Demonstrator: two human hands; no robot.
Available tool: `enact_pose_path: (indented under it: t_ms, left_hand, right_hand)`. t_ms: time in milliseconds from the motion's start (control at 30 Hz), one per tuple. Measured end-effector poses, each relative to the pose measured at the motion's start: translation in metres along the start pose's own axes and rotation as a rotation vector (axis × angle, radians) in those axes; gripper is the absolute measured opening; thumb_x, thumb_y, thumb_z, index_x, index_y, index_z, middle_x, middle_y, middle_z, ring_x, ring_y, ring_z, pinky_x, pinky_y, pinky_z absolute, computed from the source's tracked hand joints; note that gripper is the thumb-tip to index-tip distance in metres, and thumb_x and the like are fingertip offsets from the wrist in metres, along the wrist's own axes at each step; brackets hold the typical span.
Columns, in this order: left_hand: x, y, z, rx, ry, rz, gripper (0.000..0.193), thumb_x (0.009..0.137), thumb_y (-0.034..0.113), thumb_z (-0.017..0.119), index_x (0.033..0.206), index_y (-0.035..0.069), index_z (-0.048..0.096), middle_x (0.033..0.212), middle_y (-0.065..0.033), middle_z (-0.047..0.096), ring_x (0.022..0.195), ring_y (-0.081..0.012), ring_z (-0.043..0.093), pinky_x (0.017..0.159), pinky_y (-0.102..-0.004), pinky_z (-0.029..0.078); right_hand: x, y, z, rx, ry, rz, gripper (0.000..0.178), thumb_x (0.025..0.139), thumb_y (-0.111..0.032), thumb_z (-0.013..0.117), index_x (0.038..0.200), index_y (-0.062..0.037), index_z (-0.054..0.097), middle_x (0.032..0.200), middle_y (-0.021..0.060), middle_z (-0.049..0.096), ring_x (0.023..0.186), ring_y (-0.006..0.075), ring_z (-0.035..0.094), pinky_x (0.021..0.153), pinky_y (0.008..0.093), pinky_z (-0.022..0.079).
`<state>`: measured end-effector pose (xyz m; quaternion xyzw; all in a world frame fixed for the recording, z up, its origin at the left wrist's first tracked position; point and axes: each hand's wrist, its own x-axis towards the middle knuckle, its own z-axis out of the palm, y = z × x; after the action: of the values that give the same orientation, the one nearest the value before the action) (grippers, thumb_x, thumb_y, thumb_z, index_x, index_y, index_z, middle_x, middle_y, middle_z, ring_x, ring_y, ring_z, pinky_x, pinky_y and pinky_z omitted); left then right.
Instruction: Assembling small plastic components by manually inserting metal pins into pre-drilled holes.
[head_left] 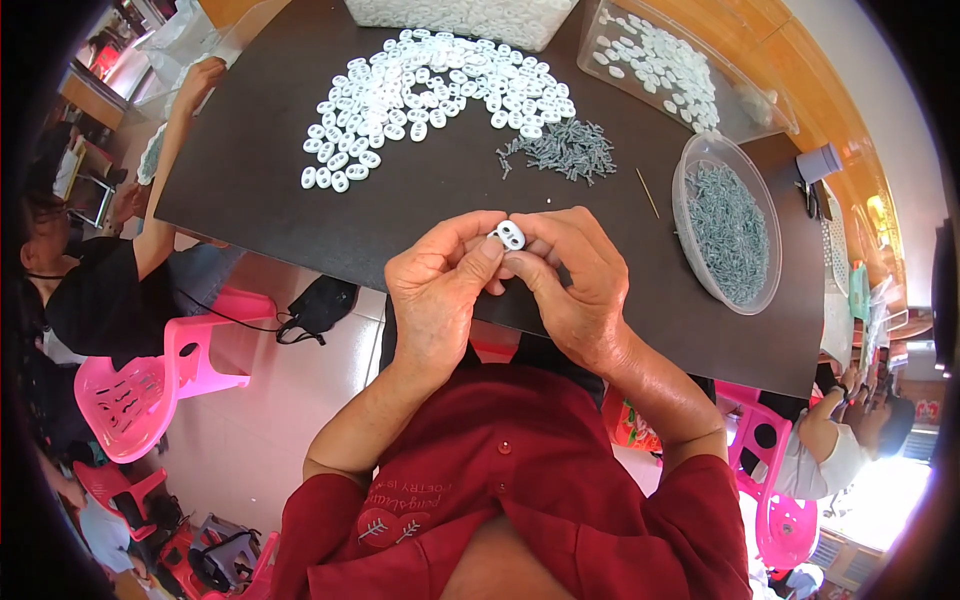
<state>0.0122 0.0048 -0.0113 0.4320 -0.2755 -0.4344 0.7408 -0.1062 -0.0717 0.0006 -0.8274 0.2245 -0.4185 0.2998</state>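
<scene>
A small white oval plastic piece with two holes (511, 235) is pinched at the fingertips, just above the near edge of the dark table (270, 200). My left hand (445, 275) grips it from the left with thumb and fingers closed. From the other side my right hand (575, 275) closes on the same piece, thumb below and fingers curled. Whether anything else sits under the fingers is hidden. Beyond my hands, many matching white pieces (345, 125) lie spread in an arc. Beside them is a small heap of grey screws (570, 152).
To the right stands a round clear bowl (683, 215) full of grey screws, with a thin stick (648, 193) near it. Clear bins (755, 125) of white pieces stand at the back. A purple cup (819, 162) is far right. Pink chairs (150, 385) and other people flank the table.
</scene>
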Motion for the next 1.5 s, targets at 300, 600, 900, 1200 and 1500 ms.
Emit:
enact_pose_path:
  t_ms: [300, 600, 900, 1200, 1500]
  left_hand:
    - [-0.002, 0.01, 0.005, 0.068, 0.052, -0.044, 0.027, 0.085, -0.001, 0.06, 0.111, -0.008, 0.06, 0.082, -0.0067, 0.066, 0.069, -0.0087, 0.059, 0.066, -0.0213, 0.048]
    - [-0.003, 0.005, 0.005, 0.058, 0.029, -0.017, 0.027, 0.086, -0.001, 0.06, 0.112, -0.007, 0.06, 0.085, -0.0058, 0.066, 0.075, -0.0068, 0.058, 0.072, -0.0201, 0.048]
    - [-0.006, 0.004, 0.003, 0.079, -0.004, 0.011, 0.025, 0.086, 0.0, 0.061, 0.111, -0.006, 0.061, 0.089, -0.007, 0.067, 0.077, -0.0067, 0.059, 0.074, -0.0199, 0.048]
    - [-0.004, 0.003, 0.002, 0.007, -0.025, 0.015, 0.023, 0.087, 0.0, 0.061, 0.109, -0.006, 0.061, 0.092, -0.0105, 0.068, 0.079, -0.011, 0.062, 0.076, -0.0232, 0.051]
    - [-0.004, -0.003, 0.001, 0.009, -0.011, 0.08, 0.021, 0.087, 0.001, 0.062, 0.107, -0.005, 0.062, 0.094, -0.0075, 0.065, 0.083, -0.0109, 0.059, 0.078, -0.0237, 0.049]
  right_hand:
    - [0.001, 0.0, -0.005, -0.033, -0.088, 0.001, 0.036, 0.071, 0.009, 0.067, 0.105, 0.0002, 0.062, 0.091, 0.0081, 0.06, 0.072, 0.0145, 0.055, 0.06, 0.0252, 0.045]
    - [0.001, 0.0, -0.001, -0.036, -0.026, -0.019, 0.035, 0.064, 0.005, 0.07, 0.098, 0.0006, 0.062, 0.083, 0.0098, 0.059, 0.068, 0.0241, 0.055, 0.059, 0.0338, 0.046]
    - [-0.001, 0.0, -0.002, -0.046, -0.023, -0.031, 0.034, 0.064, 0.006, 0.068, 0.098, 0.0012, 0.062, 0.083, 0.0103, 0.059, 0.069, 0.0255, 0.056, 0.06, 0.0349, 0.046]
    - [-0.001, -0.003, -0.005, -0.043, -0.061, 0.038, 0.031, 0.072, 0.005, 0.069, 0.103, 0.0, 0.063, 0.084, 0.0069, 0.06, 0.071, 0.0165, 0.053, 0.06, 0.0275, 0.045]
    - [-0.002, -0.001, -0.003, -0.04, -0.003, -0.064, 0.033, 0.07, 0.006, 0.071, 0.101, 0.0002, 0.063, 0.084, 0.0077, 0.062, 0.07, 0.0166, 0.056, 0.059, 0.0265, 0.047]
